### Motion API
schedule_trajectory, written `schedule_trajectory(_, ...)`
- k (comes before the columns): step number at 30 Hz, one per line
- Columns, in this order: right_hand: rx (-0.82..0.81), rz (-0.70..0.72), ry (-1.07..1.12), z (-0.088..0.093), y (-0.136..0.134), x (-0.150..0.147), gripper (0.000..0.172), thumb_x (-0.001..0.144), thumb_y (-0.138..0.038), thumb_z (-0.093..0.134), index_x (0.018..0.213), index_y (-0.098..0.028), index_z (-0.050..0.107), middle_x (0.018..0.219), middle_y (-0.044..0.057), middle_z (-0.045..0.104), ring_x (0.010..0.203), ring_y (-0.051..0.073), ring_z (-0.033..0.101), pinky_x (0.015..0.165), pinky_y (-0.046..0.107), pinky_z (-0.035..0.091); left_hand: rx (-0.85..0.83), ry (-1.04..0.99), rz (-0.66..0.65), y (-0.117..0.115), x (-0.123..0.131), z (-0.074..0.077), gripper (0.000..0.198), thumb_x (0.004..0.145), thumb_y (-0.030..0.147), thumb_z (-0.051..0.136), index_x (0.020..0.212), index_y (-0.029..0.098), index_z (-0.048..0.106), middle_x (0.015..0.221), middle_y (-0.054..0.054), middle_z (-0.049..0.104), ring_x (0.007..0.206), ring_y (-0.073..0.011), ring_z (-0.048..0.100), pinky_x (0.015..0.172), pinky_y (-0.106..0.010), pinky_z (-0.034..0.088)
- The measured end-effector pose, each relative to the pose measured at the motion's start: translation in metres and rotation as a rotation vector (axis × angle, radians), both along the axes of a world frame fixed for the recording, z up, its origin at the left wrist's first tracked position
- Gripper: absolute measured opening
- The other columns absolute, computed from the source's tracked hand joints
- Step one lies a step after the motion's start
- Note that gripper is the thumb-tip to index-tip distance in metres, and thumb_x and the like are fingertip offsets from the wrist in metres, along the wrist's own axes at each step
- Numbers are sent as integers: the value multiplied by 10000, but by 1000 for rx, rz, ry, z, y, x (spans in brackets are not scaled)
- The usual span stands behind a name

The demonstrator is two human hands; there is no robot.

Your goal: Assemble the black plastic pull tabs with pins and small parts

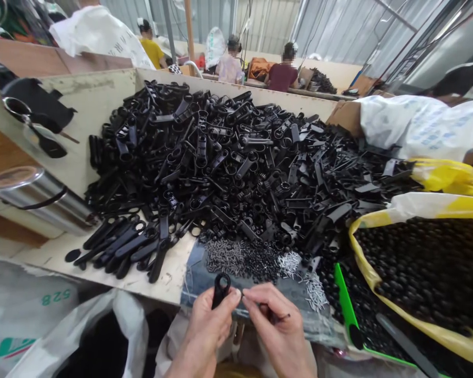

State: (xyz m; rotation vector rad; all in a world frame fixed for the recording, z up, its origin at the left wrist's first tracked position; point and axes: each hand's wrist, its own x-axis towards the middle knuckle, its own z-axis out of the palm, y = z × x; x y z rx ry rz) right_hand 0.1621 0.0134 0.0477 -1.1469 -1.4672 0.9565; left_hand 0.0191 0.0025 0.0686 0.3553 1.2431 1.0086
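My left hand (208, 325) pinches a black plastic loop-shaped part (220, 290) upright between thumb and fingers. My right hand (276, 328) sits just beside it, its fingertips holding a tiny pin (242, 295) against the loop's edge. A thin dark rod-like piece (278, 317) lies across that hand's fingers. Below the pile, a denim cloth (199, 273) carries heaps of small dark pins (242, 260) and loose silver pins (289, 262). A large heap of black plastic parts (228, 157) fills the board ahead of my hands.
To the right, a yellow-lined bag (378, 262) holds dark rounded parts, with a green-edged tool (349, 307) beside it. A steel cylinder (35, 197) lies at the board's left edge. White sacks sit at both sides. Several people sit at work beyond the board.
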Motion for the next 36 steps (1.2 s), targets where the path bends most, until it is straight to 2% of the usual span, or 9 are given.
schedule_trajectory(6,-133,32,72,2,1,4,137,885,-327,779,806,-221,815,726,28,679,586,140,526,533,248,398,21,29,-72,6,0,-5,606,540,652,914,757,181,601,446,162,308,410,-14,151,411,-188,92)
schedule_trajectory(10,-218,15,131,1,0,6,145,887,-355,773,844,-226,824,751,31,688,615,147,553,561,252,428,-71,-152,-23,10,4,-1,569,502,547,965,712,202,564,398,172,318,381,-9,158,399,-175,125)
schedule_trajectory(14,-55,-45,13,0,-1,6,107,899,-245,752,965,-258,836,807,28,717,599,133,565,531,237,418,-240,-387,39,12,8,-1,687,438,410,1007,586,245,357,352,155,362,345,-14,247,407,-178,212)
schedule_trajectory(19,76,-36,-140,3,2,10,132,912,-176,701,966,-230,808,762,14,690,523,115,513,484,230,400,-205,-390,-31,14,6,0,625,529,412,982,629,237,391,377,142,406,358,-21,266,431,-193,196)
schedule_trajectory(23,81,-53,-176,5,7,13,83,906,-181,698,936,-214,768,724,-11,641,494,105,456,460,222,385,-134,-308,-161,11,-6,11,383,656,399,857,856,200,599,513,100,516,464,-56,365,504,-214,282)
schedule_trajectory(25,96,-7,-197,6,9,13,88,908,-167,689,940,-217,755,743,-13,648,495,103,450,453,218,374,-96,-219,-199,7,-13,15,474,665,358,804,1066,170,634,626,71,578,562,-81,432,558,-226,328)
schedule_trajectory(32,214,215,-277,7,19,3,164,928,-115,657,1046,-207,724,857,19,709,592,124,547,519,228,417,-112,11,-260,-4,-22,15,953,728,398,779,1531,96,364,737,39,622,673,-131,492,685,-273,403)
schedule_trajectory(34,195,223,-272,7,21,2,158,932,-111,652,1034,-208,724,855,17,703,621,129,570,539,227,427,-111,82,-286,-6,-24,12,966,782,400,745,1584,89,304,756,25,628,704,-151,523,727,-293,426)
schedule_trajectory(36,150,220,-254,7,20,1,137,936,-117,653,1008,-210,725,844,10,693,623,127,573,540,223,424,-82,193,-300,-8,-25,5,885,821,396,719,1580,114,363,771,6,644,733,-176,555,746,-307,437)
